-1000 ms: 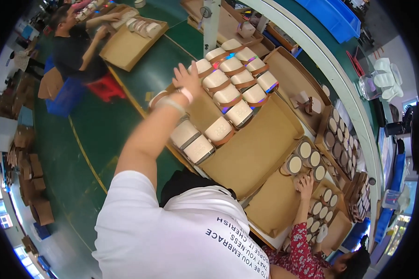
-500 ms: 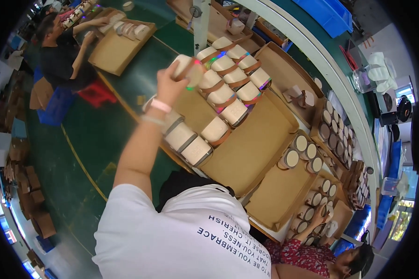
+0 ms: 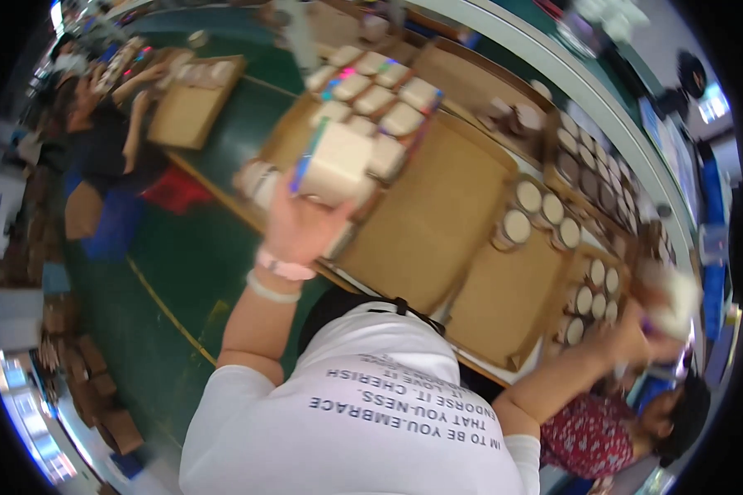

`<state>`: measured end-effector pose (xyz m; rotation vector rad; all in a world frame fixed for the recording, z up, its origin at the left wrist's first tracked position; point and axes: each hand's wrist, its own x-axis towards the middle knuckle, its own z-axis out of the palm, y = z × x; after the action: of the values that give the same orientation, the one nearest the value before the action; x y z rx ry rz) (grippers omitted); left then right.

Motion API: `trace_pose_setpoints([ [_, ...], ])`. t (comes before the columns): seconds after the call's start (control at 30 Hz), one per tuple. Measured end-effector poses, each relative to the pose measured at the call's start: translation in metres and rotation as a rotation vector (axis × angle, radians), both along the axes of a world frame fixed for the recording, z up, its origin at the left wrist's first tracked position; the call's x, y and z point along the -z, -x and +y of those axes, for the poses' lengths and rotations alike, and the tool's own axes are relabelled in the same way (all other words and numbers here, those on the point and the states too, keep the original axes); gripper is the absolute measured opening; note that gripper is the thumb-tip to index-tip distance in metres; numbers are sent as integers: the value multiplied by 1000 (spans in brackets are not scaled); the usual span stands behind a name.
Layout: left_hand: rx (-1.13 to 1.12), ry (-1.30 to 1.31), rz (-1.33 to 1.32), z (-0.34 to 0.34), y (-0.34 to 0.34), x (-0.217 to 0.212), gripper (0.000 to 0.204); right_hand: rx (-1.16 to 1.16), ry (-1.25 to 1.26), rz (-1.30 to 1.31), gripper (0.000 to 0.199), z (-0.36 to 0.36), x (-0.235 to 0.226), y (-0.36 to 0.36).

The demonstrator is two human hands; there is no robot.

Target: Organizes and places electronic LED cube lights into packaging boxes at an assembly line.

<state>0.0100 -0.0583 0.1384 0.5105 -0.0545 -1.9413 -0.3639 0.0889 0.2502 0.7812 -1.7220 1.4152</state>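
Observation:
My left hand (image 3: 293,224) is closed around a cream rounded block-shaped device (image 3: 338,161) with coloured light along its edge, raised above the cardboard tray (image 3: 428,210). Similar cream devices (image 3: 374,101) with brown bands stand in rows at the tray's far end, several of them glowing at the edges. My right arm reaches far right. There my right hand (image 3: 631,338), smeared by motion, is closed on another cream and brown device (image 3: 673,305), whose details are blurred.
A second cardboard tray (image 3: 499,318) holds several round-topped pieces (image 3: 528,198). More filled trays (image 3: 590,169) stand at the right. A person in a red floral top (image 3: 590,437) is close by my right arm. Another person in black (image 3: 99,140) works at far left. A white frame post (image 3: 297,37) rises behind.
My left hand has come nearer with the device, which now shows its broad face. My right arm has come into view, stretched to the right with a device in hand. The view has shifted.

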Motion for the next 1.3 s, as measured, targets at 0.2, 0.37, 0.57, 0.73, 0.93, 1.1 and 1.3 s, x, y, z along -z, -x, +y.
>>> trace_pose_setpoints([
  [0.2, 119, 21, 31, 33, 9, 22, 47, -901, -1062, -678, 83, 5, 165, -27],
  [0.37, -39, -133, -74, 63, 23, 34, 48, -1064, -1612, -488, 93, 56, 243, 57],
  [0.57, -58, -131, 37, 96, 58, 23, 53, -471, -1782, -81, 95, -3, 256, 133],
  [0.73, 19, -53, -71, 103, 75, 9, 51, -399, -1517, 168, 91, -53, 276, 164],
  [0.93, 9, 85, -252, 116, 83, 0, 52, -959, -1015, 49, 76, -87, 222, 65],
  [1.1, -353, 585, -1197, 118, 98, 15, 64, -1894, -868, -1194, 85, -47, 145, -71],
  [1.3, -513, 1194, -1857, 116, 99, 14, 79, -1785, -441, -1640, 96, -44, 127, -139],
])
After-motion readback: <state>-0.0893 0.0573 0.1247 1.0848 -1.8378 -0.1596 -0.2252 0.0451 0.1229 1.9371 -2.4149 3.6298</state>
